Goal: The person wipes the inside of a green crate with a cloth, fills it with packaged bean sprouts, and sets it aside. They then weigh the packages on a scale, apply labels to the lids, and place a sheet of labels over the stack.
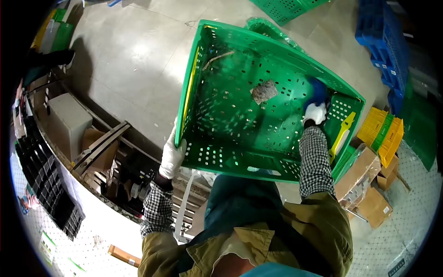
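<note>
A big green plastic crate (249,127) with perforated floor and walls is in front of me, its open top toward me. My left hand (172,159), in a white glove, is closed on the rim at its near left corner. My right hand (315,113), also gloved, reaches inside by the right wall. Its fingers are closed on a blue cloth (318,90), which motion blurs. On the crate floor are a grey speckled scrap (264,92) and a thin stick-like piece (218,59). A yellow strip (342,134) shows on the right wall.
Another green crate (288,8) is ahead, and blue pallets (385,46) stand at the right. Yellow crates (380,134) and cardboard boxes (362,177) sit to my right. At left are a wooden frame (104,147), a pale box (69,124) and a person's leg (53,59).
</note>
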`<state>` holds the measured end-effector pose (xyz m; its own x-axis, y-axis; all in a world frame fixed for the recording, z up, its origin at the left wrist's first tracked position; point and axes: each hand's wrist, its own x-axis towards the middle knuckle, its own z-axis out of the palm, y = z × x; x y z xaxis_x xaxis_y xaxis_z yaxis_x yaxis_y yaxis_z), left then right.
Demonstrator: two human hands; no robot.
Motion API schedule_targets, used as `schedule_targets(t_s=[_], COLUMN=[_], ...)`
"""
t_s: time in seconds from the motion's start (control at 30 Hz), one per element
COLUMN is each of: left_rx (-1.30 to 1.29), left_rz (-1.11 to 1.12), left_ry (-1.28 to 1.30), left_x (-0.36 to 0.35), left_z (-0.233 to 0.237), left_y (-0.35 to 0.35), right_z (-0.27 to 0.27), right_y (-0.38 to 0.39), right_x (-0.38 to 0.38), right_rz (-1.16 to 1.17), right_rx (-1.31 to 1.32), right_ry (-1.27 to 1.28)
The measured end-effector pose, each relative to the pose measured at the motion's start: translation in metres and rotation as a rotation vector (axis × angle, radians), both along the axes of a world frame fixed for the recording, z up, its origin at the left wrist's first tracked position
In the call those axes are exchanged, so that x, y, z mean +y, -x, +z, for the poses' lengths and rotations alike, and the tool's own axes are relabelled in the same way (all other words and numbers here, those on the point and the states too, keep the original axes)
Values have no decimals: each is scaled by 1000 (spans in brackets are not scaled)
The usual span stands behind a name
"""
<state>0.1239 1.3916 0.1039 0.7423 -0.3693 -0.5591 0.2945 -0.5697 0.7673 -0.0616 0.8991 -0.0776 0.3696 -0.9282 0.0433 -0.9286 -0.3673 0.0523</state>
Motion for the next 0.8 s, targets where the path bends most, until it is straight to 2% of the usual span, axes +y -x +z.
schedule_targets(t_s=[0.07,0.1,0.13,0.17,0.2,0.23,0.27,0.3,0.37,0.4,0.43,0.5,0.57,0.63,0.7,0.73,0.77,0.8], left_rx=[-28,-80,-81,-97,-85,-70,-119,-99,-45,-197,-197,-159,-112,-127,-130,-95,-47,3], left_rz=[-2,-21,-18,-72,-77,-78,-68,-58,-55,-87,-64,-55,-50,-69,-87,-85,-72,-70], left_ry=[-36,-35,-70,-111,-107,-96,-65,-64,-68,-49,-77,-175,-231,-256,-216,-169,-220,-262], left_x=[-7,-3,-8,-10,-11,-11,-10,-12,-13,-12,-7,-6,-9,-9,-7,-6,-8,-11], left_z=[4,0,7,12,14,16,11,11,18,14,5,6,12,12,10,10,14,21], left_y=[0,2,0,-3,-5,-4,-1,-2,-4,-2,1,2,1,-1,0,0,-1,-4], right_z=[44,25,0,14,31,73,68,54,59,55,53,94,115,96,53,58,59,46], right_y=[-73,-105,-136,-180,-210,-231,-241,-248,-257,-257,-237,-236,-256,-284,-286,-284,-273,-251], right_x=[33,66,95,130,173,199,216,220,213,192,177,161,173,199,218,226,229,238], right_rz=[-420,-280,191,244,280,488,687,893,1104,1211,1229,1028,833,834,895,874,916,1021], right_rx=[-47,-146,-16,15,-96,-127,-141,-227,-156,-19,-307,-269,-437,-218,-196,-197,-77,77], right_ry=[-147,-58,242,-16,-88,-222,-174,-252,-392,-610,-701,-537,-182,-73,-62,-138,-310,-262])
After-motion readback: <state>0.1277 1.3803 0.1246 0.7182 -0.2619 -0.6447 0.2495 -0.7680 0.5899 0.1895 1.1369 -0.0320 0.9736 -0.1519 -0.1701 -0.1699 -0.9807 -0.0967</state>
